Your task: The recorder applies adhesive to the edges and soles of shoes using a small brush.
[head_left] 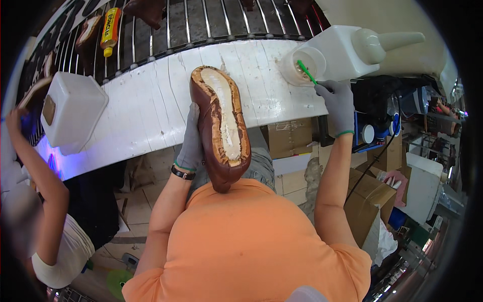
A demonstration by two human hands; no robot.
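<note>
My left hand (pixel 190 143), in a grey glove, grips a brown leather shoe upper (pixel 205 121) by its left side. The upper is turned bottom up, its toe end toward my body, showing a pale insole strip ringed by a tan, rough margin. In my gloved right hand (pixel 337 104) is a thin green-handled brush (pixel 308 73). The brush's far end reaches into a translucent plastic cup (pixel 290 68) at the right end of the white bench; the bristles cannot be made out.
A white bench (pixel 146 105) curves before me, with a barred conveyor rack (pixel 191 25) behind it. A white jug (pixel 342 50) lies beside the cup. A white container (pixel 75 110) and a co-worker's arm (pixel 43 166) are at left. Cardboard boxes (pixel 289 138) stand below.
</note>
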